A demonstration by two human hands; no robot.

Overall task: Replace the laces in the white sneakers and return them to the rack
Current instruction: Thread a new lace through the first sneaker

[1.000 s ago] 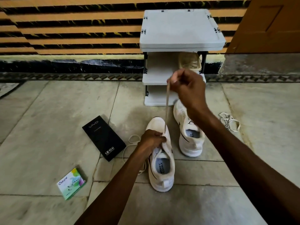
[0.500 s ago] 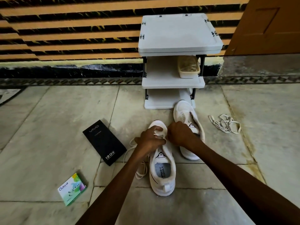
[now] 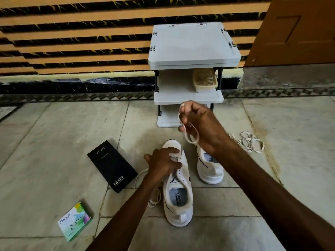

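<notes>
Sneaker (image 3: 178, 196) being laced sits on floor (image 3: 45, 160), toe toward rack (image 3: 188, 96), just beside 2nd sneaker (image 3: 210, 171) on its R side. L hand (image 3: 163, 163) grips the sneaker at forefoot, fingers curled over lower eyelet row. R hand (image 3: 201, 124) is raised above the toe, in front of rack's bottom shelf, fingers curled round lace (image 3: 182, 149), which loops thru them and runs down to the eyelets. Other lace end lies slack on floor under L forearm.

Step, as I read it: pulling new lace thru low eyelets. Looks early, upper eyelets look bare, 2nd sneaker shows no lace.

To do it well: pin the shoe w/ L hand so it doesn't lift, pull straight up from eyelet, keep lace flat w/o twist, match both ends before crossing.

Farther out: loose laces (image 3: 252, 144) in a heap R of 2nd sneaker, prob. the old ones. Black box (image 3: 112, 165) near on L, green box (image 3: 75, 221) well apart. Tub (image 3: 204, 80) on rack's mid shelf.
</notes>
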